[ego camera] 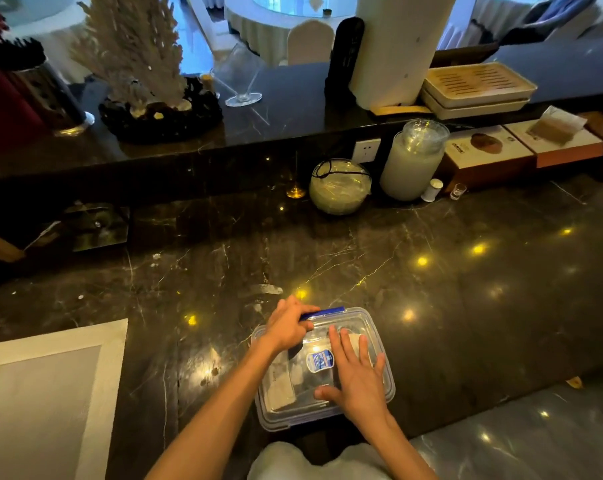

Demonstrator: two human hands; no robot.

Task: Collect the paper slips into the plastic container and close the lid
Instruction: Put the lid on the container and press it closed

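A clear plastic container (275,415) sits on the dark marble counter near its front edge, with its transparent lid (353,318) lying on top. A blue-and-white oval label (320,362) shows on the lid. Pale paper slips (282,386) lie inside, seen through the plastic. My left hand (288,325) curls over the lid's far-left corner, fingers on the blue latch (327,311) at the far edge. My right hand (357,374) rests flat on the lid's right half, fingers spread.
A white and grey placemat (47,393) lies at the left. Behind are a round glass bowl (339,187), a tall frosted jar (410,161), small cups and boxes (483,154). A raised ledge carries a coral ornament (144,64), a glass and trays.
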